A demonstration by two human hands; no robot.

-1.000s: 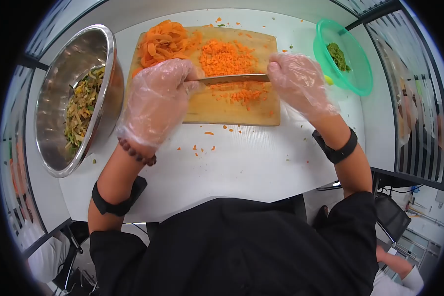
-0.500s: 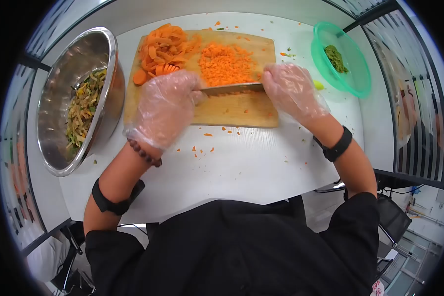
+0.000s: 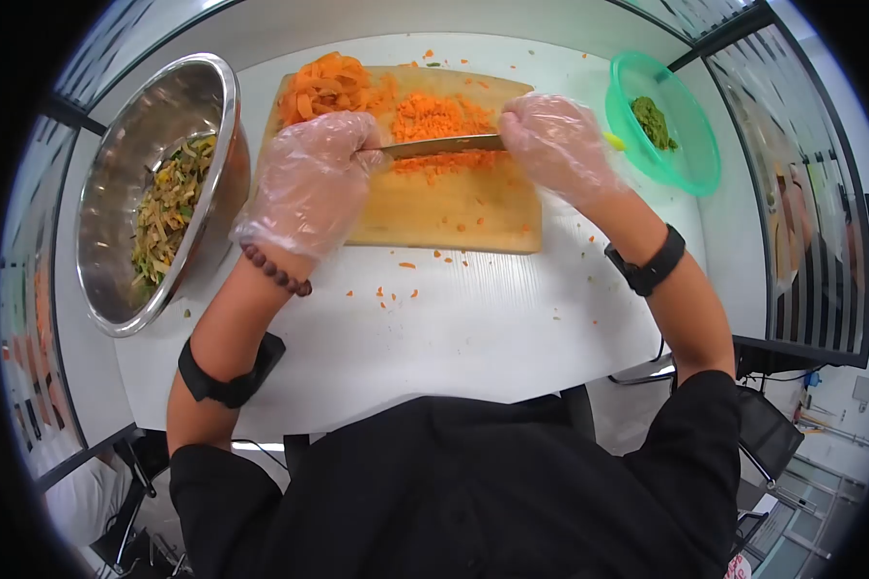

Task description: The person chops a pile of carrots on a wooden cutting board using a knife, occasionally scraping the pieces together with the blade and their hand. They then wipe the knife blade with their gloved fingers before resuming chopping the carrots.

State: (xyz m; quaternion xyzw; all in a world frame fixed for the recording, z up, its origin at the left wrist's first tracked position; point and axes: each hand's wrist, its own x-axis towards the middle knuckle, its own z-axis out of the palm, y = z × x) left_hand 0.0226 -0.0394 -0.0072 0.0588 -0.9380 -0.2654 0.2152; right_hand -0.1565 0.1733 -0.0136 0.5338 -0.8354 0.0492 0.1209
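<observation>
A knife (image 3: 444, 146) lies level across the chopped carrot (image 3: 438, 114) on the wooden cutting board (image 3: 425, 217). Clear plastic gloves cover both hands. My right hand (image 3: 560, 145) is closed round the knife's handle end, and a yellow-green tip pokes out beyond it. At the blade's other end, the fingers of my left hand (image 3: 314, 174) are closed on the tip. Carrot bits lie on both sides of the blade. Sliced carrot strips (image 3: 323, 87) are heaped at the board's far left corner, partly behind my left hand.
On the left stands a large steel bowl (image 3: 230, 125) with mixed chopped vegetables (image 3: 172, 207). A green plastic bowl (image 3: 700, 174) with a chopped green mass (image 3: 653, 124) is at the right. Carrot crumbs dot the white table (image 3: 425, 338). Partition panels flank the table.
Both hands and the knife have moved away from me over the carrot pile, and more carrot now shows on the near side of the blade.
</observation>
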